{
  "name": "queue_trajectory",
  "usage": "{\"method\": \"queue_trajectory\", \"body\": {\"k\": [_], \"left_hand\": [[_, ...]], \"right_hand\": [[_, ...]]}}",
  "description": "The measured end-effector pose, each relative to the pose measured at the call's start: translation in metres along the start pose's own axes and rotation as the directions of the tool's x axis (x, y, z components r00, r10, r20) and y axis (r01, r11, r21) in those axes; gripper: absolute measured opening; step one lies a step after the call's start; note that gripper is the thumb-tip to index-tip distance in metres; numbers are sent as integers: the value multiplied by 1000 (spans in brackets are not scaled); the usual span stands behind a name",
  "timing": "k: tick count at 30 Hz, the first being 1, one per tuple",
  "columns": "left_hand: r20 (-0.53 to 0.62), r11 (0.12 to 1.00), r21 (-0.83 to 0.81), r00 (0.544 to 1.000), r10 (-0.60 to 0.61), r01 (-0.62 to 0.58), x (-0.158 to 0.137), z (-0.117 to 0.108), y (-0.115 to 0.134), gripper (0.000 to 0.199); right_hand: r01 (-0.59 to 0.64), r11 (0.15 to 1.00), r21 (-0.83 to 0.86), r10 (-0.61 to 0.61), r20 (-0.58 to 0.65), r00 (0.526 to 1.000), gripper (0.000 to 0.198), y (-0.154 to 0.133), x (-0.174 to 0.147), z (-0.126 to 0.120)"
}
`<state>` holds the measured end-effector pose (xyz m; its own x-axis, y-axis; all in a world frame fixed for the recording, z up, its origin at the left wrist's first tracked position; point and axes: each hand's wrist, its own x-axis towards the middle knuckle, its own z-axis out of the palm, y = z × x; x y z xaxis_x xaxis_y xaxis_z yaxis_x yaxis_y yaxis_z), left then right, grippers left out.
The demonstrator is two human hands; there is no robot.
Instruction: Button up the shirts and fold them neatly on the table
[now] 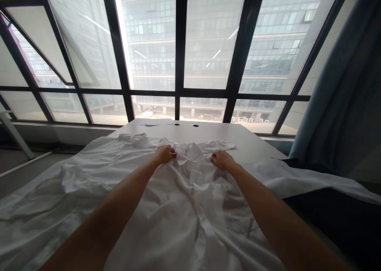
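Note:
A white button-up shirt (166,199) lies spread over the table, its collar (194,152) at the far end and its button placket running toward me. My left hand (166,154) is closed on the shirt near the left side of the collar. On the collar's other side, my right hand (222,160) pinches the cloth between thumb and fingers. Wrinkles run down the shirt front between my forearms. A chest pocket shows faintly beside my right forearm.
More white cloth (86,175) lies rumpled on the left. Dark fabric (336,215) and white cloth lie at the right. The white table (250,140) reaches toward large windows, with two round holes near its far edge. A blue-grey curtain (333,88) hangs at the right.

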<state>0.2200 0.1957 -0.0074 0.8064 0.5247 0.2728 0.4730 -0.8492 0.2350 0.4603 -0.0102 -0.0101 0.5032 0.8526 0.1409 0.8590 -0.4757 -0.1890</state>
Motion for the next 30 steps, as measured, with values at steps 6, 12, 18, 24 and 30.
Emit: {"method": "queue_trajectory", "body": {"k": [6,12,18,24,30], "left_hand": [[-233,977,-213,972,-42,-8,-16,-15,-16,14],[-219,957,-262,973,67,-125,-41,-27,8,11],[-25,919,-341,979,203,-200,-64,-47,40,17],[80,938,-327,986,147,-114,-88,-46,63,57],[49,966,-144,973,223,-214,-96,-27,77,22]], "right_hand": [[-118,993,21,119,-166,979,20,22,-28,-13],[-151,986,-65,151,-12,988,24,11,-44,-20],[34,995,94,-24,-102,994,56,-26,-34,-31],[337,926,174,-303,-192,933,56,-80,-25,-29],[173,984,41,-163,-174,971,43,-129,-32,-21]]}}
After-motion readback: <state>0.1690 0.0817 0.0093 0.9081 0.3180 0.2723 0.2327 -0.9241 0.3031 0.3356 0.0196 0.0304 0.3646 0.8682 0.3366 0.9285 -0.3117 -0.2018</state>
